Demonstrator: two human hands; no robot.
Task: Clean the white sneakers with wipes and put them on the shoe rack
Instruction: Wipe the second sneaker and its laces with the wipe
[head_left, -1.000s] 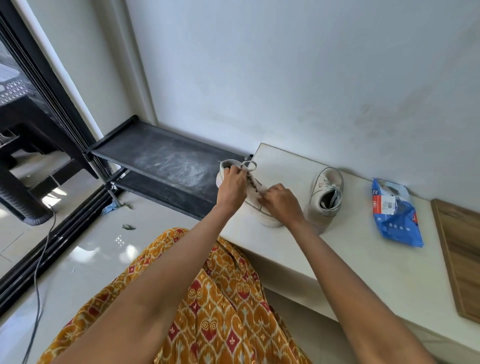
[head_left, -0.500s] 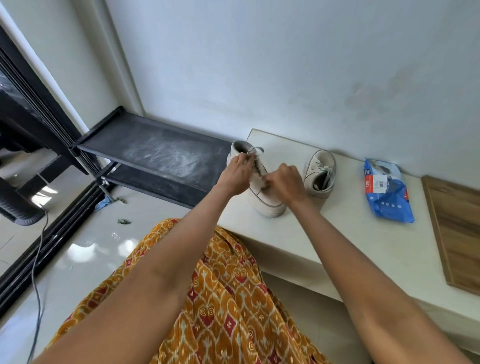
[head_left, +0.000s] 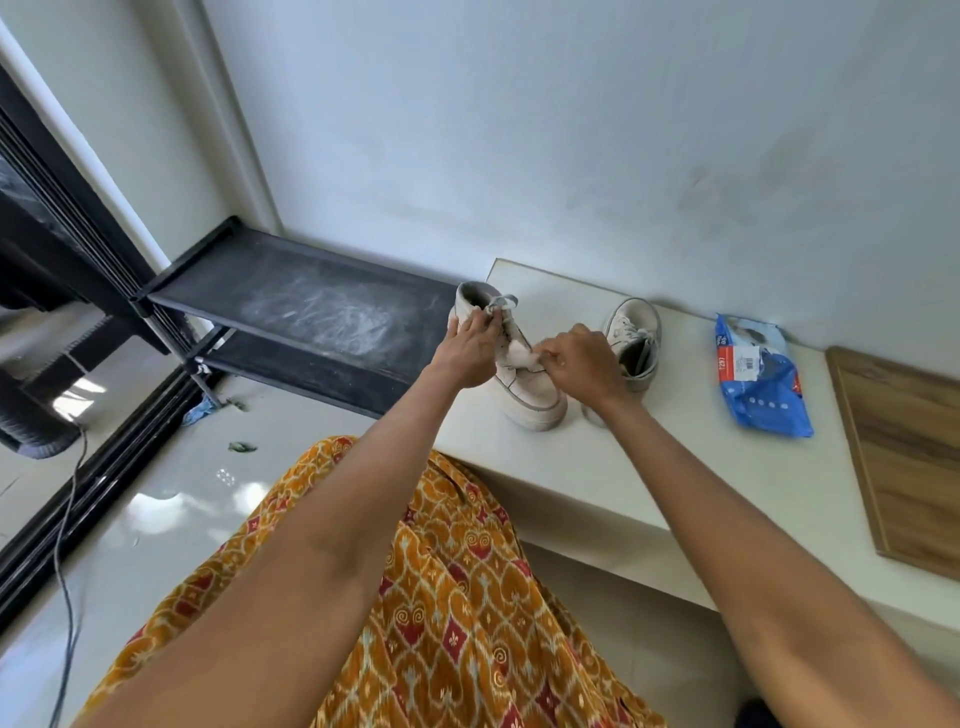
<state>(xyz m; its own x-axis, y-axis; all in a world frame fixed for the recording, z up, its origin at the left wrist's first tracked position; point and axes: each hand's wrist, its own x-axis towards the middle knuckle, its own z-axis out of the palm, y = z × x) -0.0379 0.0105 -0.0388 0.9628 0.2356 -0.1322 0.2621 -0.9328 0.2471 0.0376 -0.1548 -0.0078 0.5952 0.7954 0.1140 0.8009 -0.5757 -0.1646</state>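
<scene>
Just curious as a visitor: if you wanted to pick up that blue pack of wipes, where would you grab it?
Probably across the middle of the blue wipes pack, coming from above. It lies flat on the white ledge, apart from the sneakers, with its long sides free; it looks soft, so a hand can pinch it there.

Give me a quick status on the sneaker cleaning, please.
Left hand steadies the near sneaker by its laces. Right hand presses a wipe on it. Shoe rack unobstructed.

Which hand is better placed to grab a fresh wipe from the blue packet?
Right. The right hand is nearer the blue wipes packet on the white ledge; the left hand steadies the nearer white sneaker.
</scene>
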